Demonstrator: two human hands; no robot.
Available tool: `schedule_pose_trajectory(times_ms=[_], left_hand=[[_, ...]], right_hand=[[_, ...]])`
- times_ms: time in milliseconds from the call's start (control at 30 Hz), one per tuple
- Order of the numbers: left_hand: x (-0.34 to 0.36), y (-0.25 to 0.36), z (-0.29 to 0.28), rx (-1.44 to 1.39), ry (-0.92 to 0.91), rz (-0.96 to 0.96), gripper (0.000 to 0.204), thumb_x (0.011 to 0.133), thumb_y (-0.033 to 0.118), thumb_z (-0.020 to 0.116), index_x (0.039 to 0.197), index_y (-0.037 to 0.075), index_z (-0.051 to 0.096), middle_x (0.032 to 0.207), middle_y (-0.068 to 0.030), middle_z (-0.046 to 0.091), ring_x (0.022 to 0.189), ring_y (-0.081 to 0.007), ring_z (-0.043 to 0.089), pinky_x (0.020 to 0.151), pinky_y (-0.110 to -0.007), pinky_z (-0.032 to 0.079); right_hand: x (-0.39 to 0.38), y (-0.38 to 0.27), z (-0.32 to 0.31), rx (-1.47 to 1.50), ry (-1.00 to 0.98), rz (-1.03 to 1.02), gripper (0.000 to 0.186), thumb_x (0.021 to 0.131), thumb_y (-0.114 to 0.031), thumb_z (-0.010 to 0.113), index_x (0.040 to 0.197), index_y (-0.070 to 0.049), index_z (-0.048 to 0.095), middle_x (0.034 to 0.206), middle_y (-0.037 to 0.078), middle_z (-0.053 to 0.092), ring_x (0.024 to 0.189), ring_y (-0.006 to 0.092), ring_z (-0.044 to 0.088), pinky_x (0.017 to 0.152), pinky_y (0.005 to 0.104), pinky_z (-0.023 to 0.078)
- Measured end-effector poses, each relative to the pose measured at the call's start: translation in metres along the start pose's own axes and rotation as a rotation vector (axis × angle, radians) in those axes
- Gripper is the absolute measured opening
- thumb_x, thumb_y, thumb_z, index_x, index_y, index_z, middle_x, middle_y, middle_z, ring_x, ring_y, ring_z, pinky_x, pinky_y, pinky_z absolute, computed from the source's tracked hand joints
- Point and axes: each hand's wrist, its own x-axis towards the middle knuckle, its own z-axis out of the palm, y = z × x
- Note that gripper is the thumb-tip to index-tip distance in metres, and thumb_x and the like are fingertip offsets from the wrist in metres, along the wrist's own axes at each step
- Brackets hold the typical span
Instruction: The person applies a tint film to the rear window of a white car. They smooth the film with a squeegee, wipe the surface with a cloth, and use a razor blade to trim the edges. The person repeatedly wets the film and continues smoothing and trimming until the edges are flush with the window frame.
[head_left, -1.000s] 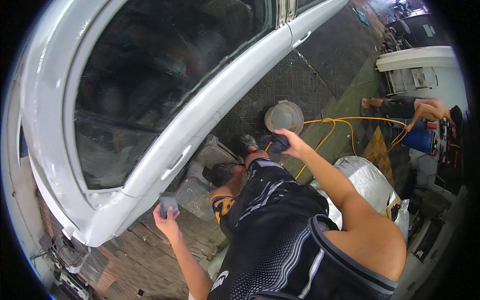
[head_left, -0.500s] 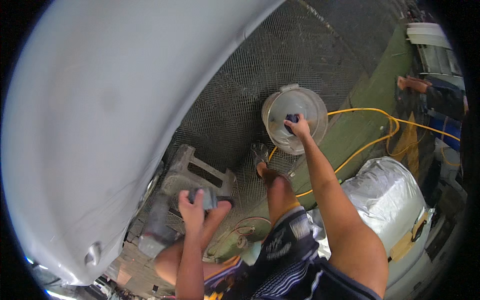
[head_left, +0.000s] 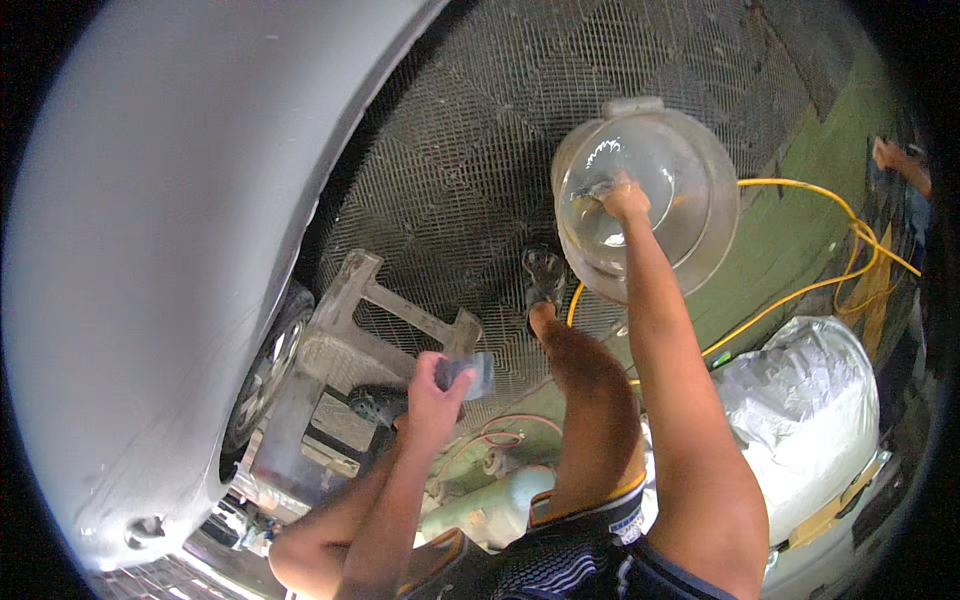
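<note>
My left hand is closed round a small dark grey block with a pale bluish, see-through-looking end, held above the grey step stool. My right hand reaches into a round translucent bucket of water, fingers at or under the surface. A dark wad, perhaps cloth, shows at its fingertips, blurred by the water. Along the left stands a silver-grey car body panel, apart from both hands.
A yellow hose runs right from behind the bucket. Silver foil-like sheeting covers a bulky thing at lower right. A car wheel sits beside the stool. Black ribbed matting covers the floor. Another person's hand shows at far right.
My right hand has lowered the dark wad into the bucket's water. My left hand still holds the block, now a little farther right. The view has shifted, with the bucket appearing larger.
</note>
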Motion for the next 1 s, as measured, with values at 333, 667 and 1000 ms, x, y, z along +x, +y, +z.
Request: schedule_pose_trajectory(times_ms=[333,667,1000], left_hand=[[-0.114,0.072,-0.088,-0.718,-0.107,-0.031,0.027,0.103,0.008,0.060,0.130,0.009,0.058,0.123,-0.0071,0.069,0.106,-0.0196,0.066,0.081,-0.040,0.059],[-0.194,0.069,-0.207,-1.274,0.107,0.083,0.030,0.102,0.014,0.069,0.130,0.005,0.064,0.118,-0.0119,0.070,0.104,-0.0257,0.071,0.084,-0.046,0.065],[-0.363,0.053,-0.378,-1.562,0.236,0.178,0.054,0.096,0.008,0.073,0.144,0.006,0.048,0.128,-0.0108,0.063,0.112,-0.0277,0.067,0.083,-0.047,0.066]], right_hand=[[-0.190,0.059,-0.184,1.847,-0.509,-0.109,0.054,0.092,-0.017,0.068,0.141,-0.001,0.049,0.136,0.016,0.064,0.131,0.0421,0.060,0.106,0.0695,0.049],[-0.402,-0.149,-0.259,1.418,-1.291,-0.399,0.057,0.079,-0.020,0.078,0.134,-0.022,0.061,0.139,0.014,0.060,0.123,0.0352,0.061,0.100,0.0716,0.050],[-0.748,-0.404,-0.324,0.944,-1.710,-0.322,0.053,0.104,-0.053,0.055,0.131,-0.007,0.063,0.141,0.027,0.054,0.128,0.0490,0.055,0.103,0.0814,0.041]])
